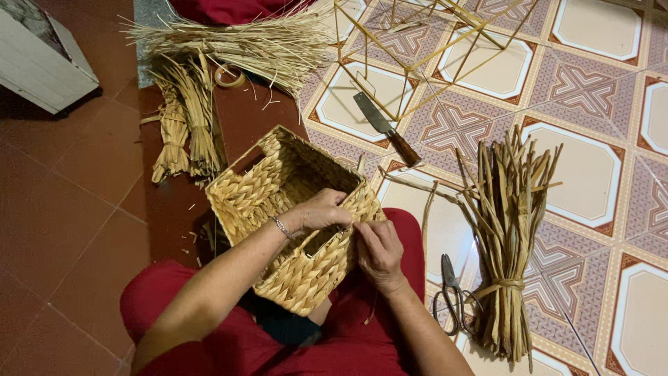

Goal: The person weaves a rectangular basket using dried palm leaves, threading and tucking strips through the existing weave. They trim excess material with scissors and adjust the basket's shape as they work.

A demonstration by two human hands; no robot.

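A square woven straw basket (268, 191) rests tilted on my lap, its opening facing away from me. My left hand (321, 209) grips its near rim by a handle slot, a thin bracelet on the wrist. Beside it, my right hand (380, 252) pinches the weave at the rim's corner. Both hands touch the basket. I wear red trousers.
A tied bundle of dried stalks (506, 230) lies at my right, black scissors (452, 292) next to it. A knife (386, 129) lies under a yellow wire frame (431, 49). More straw bundles (184, 118), loose straw (243, 42) and a tape roll (228, 75) lie ahead left, a white box (42, 59) far left.
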